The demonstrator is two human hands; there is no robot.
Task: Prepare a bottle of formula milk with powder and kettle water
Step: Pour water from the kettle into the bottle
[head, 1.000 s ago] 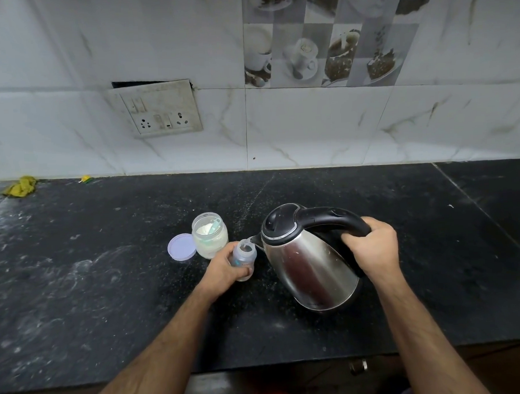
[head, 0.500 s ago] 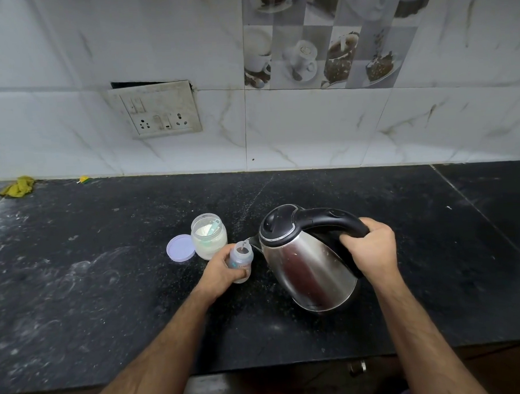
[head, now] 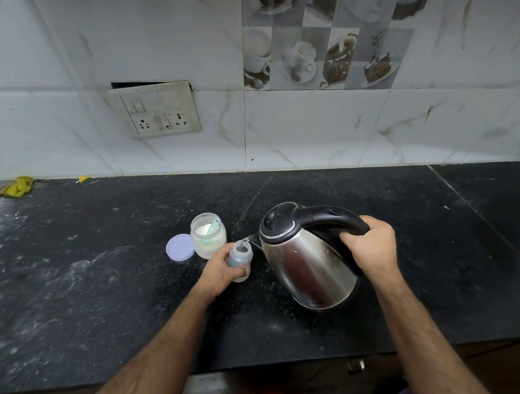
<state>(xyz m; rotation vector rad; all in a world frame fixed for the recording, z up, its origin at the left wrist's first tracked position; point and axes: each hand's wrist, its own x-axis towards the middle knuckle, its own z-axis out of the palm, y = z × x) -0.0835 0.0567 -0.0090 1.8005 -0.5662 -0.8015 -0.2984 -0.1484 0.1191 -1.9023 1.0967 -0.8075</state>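
A small clear baby bottle point(head: 241, 258) stands on the black counter point(head: 108, 292), gripped by my left hand point(head: 219, 271). My right hand point(head: 372, 245) holds the black handle of a steel kettle point(head: 307, 260), which is tilted left with its spout over the bottle's open mouth. A thin stream of water runs from the spout into the bottle. Just behind the bottle stands an open jar of white powder point(head: 208, 239) with a pale green scoop inside. The jar's lilac lid point(head: 180, 247) lies flat to its left.
A tiled wall with a switch and socket plate point(head: 156, 110) rises behind the counter. A yellow cloth point(head: 16, 186) and a small yellow-green object point(head: 83, 179) lie at the far left by the wall. The counter's front edge runs close to my body.
The kettle stays tilted over the bottle and both hands hold their grip. The bottle, jar and lid stand where they were.
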